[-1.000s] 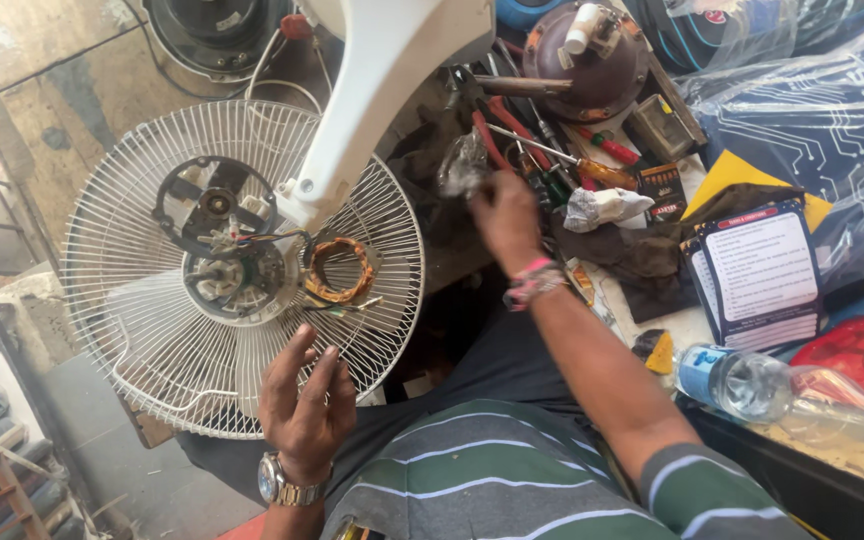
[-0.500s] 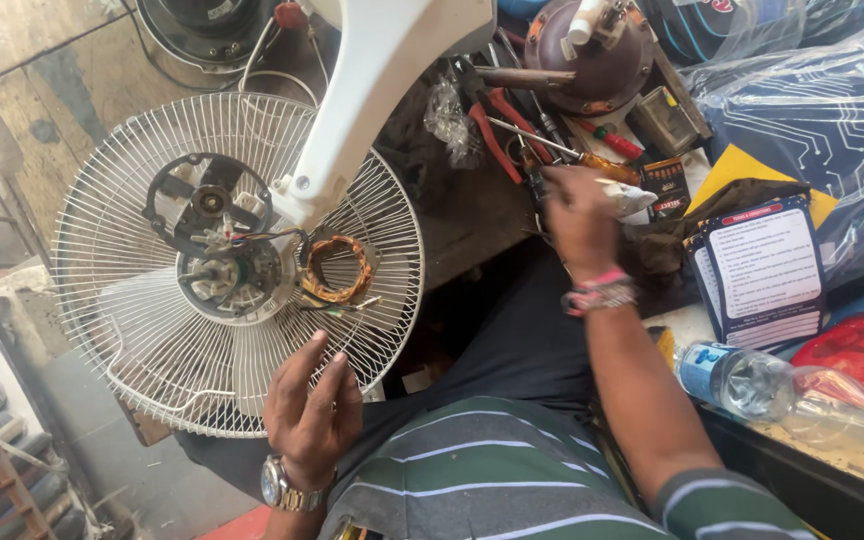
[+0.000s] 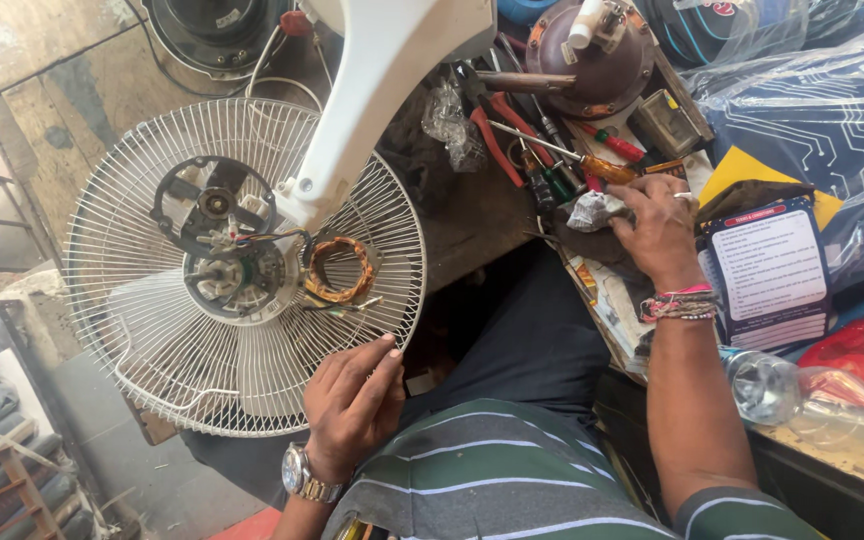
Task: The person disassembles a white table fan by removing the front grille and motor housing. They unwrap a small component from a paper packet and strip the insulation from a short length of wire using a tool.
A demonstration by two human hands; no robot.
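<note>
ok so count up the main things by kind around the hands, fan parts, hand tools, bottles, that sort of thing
white wire fan guard: 1
copper wire coil: 1
red-handled pliers: 1
orange-handled screwdriver: 1
clear plastic bottle: 1
crumpled grey wad under the right hand: 1
left hand touching the guard's rim: 1
total: 7; other tools in the pile are too tangled to count

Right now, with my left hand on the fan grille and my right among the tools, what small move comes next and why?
Probably close the right hand on the crumpled grey wad it touches; the left hand already steadies the fan grille, whose copper coil hangs exposed.
</note>
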